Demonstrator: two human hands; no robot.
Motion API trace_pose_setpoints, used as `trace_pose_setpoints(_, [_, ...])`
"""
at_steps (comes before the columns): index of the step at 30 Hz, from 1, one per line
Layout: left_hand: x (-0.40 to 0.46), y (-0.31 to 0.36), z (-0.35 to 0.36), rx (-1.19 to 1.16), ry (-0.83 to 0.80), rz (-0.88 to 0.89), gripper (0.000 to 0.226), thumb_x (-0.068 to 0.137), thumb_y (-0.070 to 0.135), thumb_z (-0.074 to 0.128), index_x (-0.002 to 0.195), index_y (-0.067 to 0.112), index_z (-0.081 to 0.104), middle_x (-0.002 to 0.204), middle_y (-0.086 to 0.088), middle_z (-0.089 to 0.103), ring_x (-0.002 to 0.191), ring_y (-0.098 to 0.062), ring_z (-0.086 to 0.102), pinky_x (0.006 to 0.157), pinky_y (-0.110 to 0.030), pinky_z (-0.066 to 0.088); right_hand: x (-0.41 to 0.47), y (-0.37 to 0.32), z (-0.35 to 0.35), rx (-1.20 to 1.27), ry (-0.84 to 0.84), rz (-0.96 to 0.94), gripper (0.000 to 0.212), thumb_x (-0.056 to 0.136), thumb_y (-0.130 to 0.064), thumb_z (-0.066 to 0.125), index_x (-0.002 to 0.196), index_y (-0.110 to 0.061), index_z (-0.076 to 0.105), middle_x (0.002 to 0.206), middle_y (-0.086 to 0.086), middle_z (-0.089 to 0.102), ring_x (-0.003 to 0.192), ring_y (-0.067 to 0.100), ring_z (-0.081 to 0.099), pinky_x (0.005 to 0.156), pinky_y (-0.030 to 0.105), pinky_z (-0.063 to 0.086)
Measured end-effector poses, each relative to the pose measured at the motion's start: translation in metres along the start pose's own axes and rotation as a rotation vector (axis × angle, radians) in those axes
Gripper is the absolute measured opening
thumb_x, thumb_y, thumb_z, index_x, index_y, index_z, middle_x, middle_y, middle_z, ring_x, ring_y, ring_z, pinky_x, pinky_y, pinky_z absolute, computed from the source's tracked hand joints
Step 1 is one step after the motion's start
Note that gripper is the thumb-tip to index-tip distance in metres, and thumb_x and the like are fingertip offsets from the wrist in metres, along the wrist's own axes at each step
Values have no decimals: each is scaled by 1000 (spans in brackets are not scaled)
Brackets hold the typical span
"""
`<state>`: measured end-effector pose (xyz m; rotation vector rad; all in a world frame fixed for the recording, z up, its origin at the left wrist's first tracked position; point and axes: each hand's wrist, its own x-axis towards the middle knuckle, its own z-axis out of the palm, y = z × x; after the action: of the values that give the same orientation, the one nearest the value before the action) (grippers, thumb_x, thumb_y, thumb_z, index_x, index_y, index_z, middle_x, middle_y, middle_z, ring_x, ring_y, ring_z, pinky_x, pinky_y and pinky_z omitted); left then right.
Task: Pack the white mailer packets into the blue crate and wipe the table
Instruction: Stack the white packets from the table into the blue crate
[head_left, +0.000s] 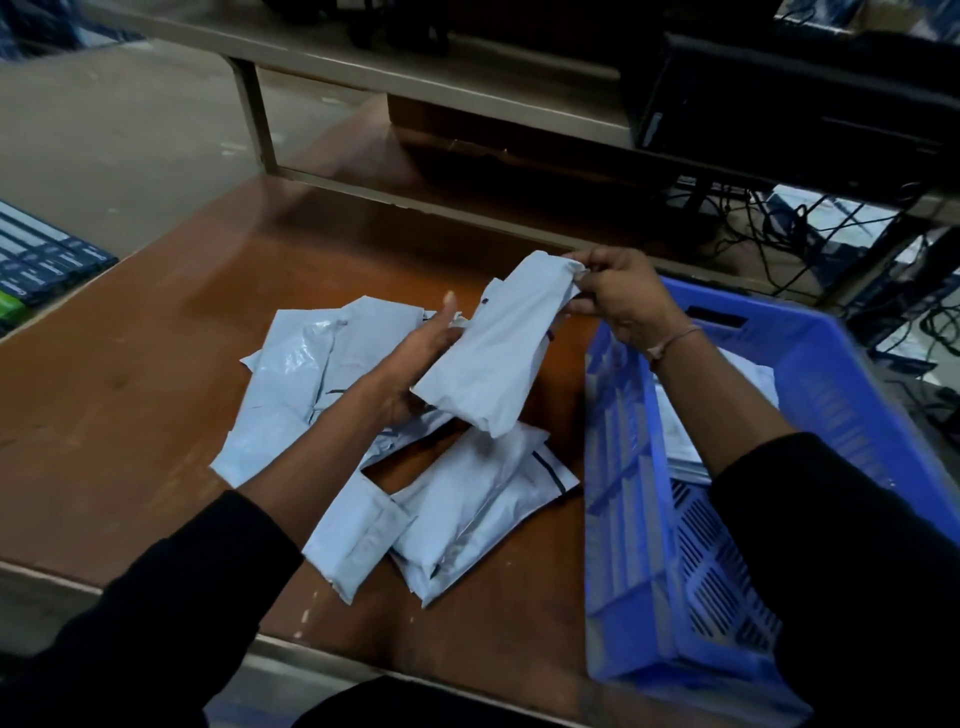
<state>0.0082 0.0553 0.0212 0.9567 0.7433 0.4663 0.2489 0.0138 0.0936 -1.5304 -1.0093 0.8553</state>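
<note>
I'm at a packing station, warehouse-style: a worn brown worktable (156, 364) with a metal frame shelf (363, 67) above it. White mailer packets (311, 374) pile beside a blue crate (831, 374), tangled cables (810, 228) behind.

Surroundings of the wooden workbench

A metal shelf frame (260, 119) is seen at the far edge of the bench, with a black box-like unit (789, 98) set on its upper shelf at the right. Tangled black cables (810, 228) are seen beneath that unit. Dark blue boxes (41, 260) are stacked at the far left, beside a grey floor (119, 135).
</note>
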Motion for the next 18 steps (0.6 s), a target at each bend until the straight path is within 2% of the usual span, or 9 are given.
trace_pose_setpoints(2, [1,-4,-1,4,-46,-6,88,80,80,55,138,14,63,124,-11,71,109,-26,71,99,-38,50,1,5,-2,-32,12,-16,29,91,11,52,87,-11,70,85,10,71,80,22,71,62,26,60])
trace_pose_setpoints(3, [2,-5,0,15,-50,-9,88,77,76,63,139,15,62,125,-11,71,112,-27,70,101,-40,49,1,7,-4,-43,22,-23,31,91,11,53,86,-14,70,85,9,71,84,24,70,63,27,60])
trace_pose_setpoints(6, [5,-5,3,205,-65,-1,71,74,46,84,137,24,58,120,-3,75,115,-25,69,99,-39,55,-3,8,-11,-48,51,-31,34,89,13,52,85,-15,70,86,7,71,88,24,69,64,27,59])
trace_pose_setpoints(8, [4,0,12,379,-148,20,71,74,31,83,138,28,51,126,-1,71,115,-23,69,93,-35,58,-9,5,-17,-32,65,-18,34,88,15,48,86,-12,69,87,9,70,86,22,69,60,23,57])
trace_pose_setpoints(10, [4,6,21,475,-165,57,75,78,20,85,142,27,46,130,1,66,114,-21,69,85,-28,59,-17,-1,-25,-5,79,-6,34,88,13,45,85,-11,68,84,10,68,83,23,67,61,26,58])
trace_pose_setpoints(13, [4,15,32,655,-137,179,78,79,23,87,144,28,43,133,9,61,120,-15,63,86,-24,56,-29,-13,-46,-40,37,-76,24,90,-2,51,79,-12,69,86,9,67,86,21,63,80,41,57])
trace_pose_setpoints(15, [5,24,39,816,-128,277,83,73,30,91,142,32,45,133,13,60,122,-10,60,95,-28,53,-35,-15,-66,-132,-47,-120,13,83,-25,66,85,-12,69,98,6,67,95,19,62,83,39,53])
trace_pose_setpoints(17, [4,37,51,976,-142,391,82,72,30,92,139,33,46,130,13,59,118,-5,59,96,-27,51,-38,-14,-89,-194,-121,-117,48,71,-41,82,107,-14,65,113,0,68,105,15,65,88,35,52])
trace_pose_setpoints(18, [4,44,60,1031,-170,451,82,72,27,92,139,32,45,130,12,59,118,-5,58,96,-26,51,-41,-15,-99,-202,-158,-121,61,69,-40,86,119,-15,60,121,-1,68,112,14,65,93,35,52])
